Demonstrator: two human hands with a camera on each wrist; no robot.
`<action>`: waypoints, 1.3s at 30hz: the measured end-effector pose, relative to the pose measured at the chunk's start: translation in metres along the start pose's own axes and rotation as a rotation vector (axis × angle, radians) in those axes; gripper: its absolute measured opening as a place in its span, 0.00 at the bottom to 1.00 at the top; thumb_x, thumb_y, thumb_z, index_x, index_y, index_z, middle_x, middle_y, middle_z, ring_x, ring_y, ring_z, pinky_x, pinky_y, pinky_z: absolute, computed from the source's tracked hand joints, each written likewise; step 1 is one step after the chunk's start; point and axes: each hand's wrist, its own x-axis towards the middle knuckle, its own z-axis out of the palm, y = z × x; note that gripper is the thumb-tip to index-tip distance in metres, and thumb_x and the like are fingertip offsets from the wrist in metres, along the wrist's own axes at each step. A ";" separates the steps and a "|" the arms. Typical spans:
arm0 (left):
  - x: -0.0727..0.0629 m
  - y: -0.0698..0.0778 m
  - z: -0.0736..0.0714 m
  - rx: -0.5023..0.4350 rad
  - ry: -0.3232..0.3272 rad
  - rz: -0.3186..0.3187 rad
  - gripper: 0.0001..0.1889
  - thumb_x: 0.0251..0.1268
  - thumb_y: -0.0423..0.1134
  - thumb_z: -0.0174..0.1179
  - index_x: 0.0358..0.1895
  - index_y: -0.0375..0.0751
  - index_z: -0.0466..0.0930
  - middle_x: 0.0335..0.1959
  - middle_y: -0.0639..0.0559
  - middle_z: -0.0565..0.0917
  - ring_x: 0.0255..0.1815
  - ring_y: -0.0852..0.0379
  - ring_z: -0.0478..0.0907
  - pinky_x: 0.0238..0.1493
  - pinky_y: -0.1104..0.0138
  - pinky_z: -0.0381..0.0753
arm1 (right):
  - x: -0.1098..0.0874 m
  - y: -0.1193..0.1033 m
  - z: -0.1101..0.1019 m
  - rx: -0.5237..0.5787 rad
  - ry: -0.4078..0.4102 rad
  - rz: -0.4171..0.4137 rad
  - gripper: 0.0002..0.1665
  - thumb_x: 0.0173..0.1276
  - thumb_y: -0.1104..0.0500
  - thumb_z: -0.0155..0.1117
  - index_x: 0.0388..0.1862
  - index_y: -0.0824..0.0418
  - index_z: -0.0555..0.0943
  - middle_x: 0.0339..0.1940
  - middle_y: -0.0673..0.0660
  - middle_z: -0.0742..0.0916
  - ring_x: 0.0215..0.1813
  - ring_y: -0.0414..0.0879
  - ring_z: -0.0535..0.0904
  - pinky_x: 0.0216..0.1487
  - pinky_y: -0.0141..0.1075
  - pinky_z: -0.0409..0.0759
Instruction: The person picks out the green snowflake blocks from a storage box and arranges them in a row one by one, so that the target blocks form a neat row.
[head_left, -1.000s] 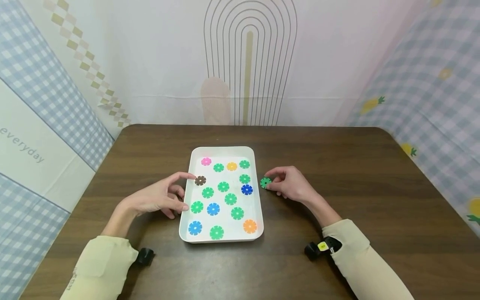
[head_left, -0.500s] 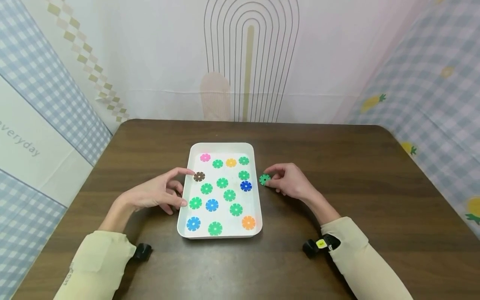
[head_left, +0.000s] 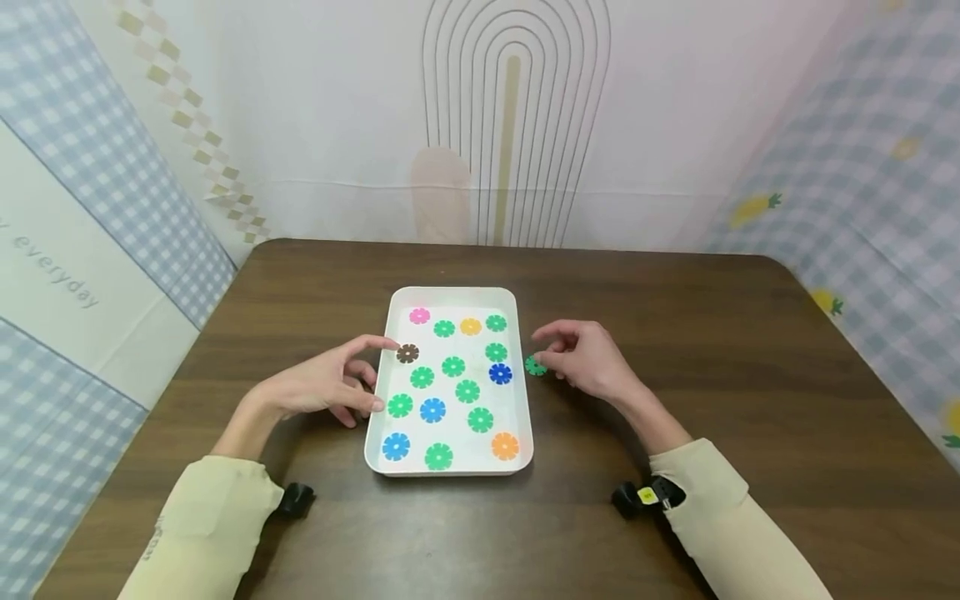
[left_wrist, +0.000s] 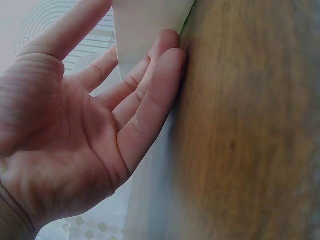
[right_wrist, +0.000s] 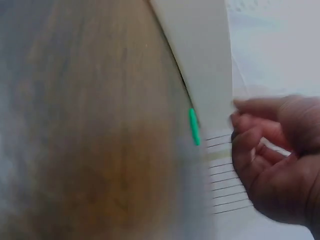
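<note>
A white tray [head_left: 472,458] stands on the table in the head view, with several flower-shaped plastic discs lying spread inside. My left hand [head_left: 318,383] touches its left rim with the index fingertip and thumb; the other fingers bend loosely below. Beside the tray's right wall a green notched disc [head_left: 534,367] lies on the table. My right hand [head_left: 592,362] hovers over that disc, thumb and index finger parted, partly covering it from above. In the right wrist view the green disc [right_wrist: 194,126] lies flat, apart from the fingers.
Inside the tray, a brown disc [head_left: 407,354] lies near my left index fingertip and a dark blue disc [head_left: 500,374] near the right wall. The brown wooden table [head_left: 675,308] ends at a patterned cloth backdrop [head_left: 337,125].
My right hand has let go of the green disc, which now lies flat on the table; its thumb and index finger have parted. My left hand still touches the tray rim.
</note>
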 end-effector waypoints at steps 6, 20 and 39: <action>0.000 -0.001 0.001 -0.012 -0.001 0.006 0.45 0.64 0.38 0.76 0.79 0.53 0.59 0.44 0.43 0.76 0.38 0.49 0.84 0.38 0.52 0.89 | -0.016 -0.038 0.011 -0.004 -0.061 -0.154 0.18 0.69 0.59 0.76 0.56 0.59 0.88 0.34 0.55 0.86 0.33 0.51 0.78 0.31 0.34 0.79; -0.001 0.002 0.001 0.006 0.003 -0.001 0.46 0.64 0.38 0.75 0.80 0.50 0.57 0.43 0.42 0.77 0.38 0.48 0.83 0.38 0.53 0.90 | -0.036 -0.076 0.055 -0.058 -0.387 -0.333 0.17 0.67 0.61 0.78 0.55 0.58 0.88 0.31 0.46 0.87 0.32 0.41 0.80 0.35 0.31 0.78; -0.005 0.002 -0.003 -0.002 0.003 -0.010 0.46 0.64 0.38 0.76 0.80 0.50 0.56 0.42 0.43 0.77 0.38 0.48 0.84 0.37 0.53 0.90 | -0.027 -0.076 0.089 -0.159 -0.542 -0.340 0.17 0.66 0.62 0.79 0.53 0.58 0.88 0.27 0.46 0.83 0.30 0.38 0.76 0.35 0.30 0.78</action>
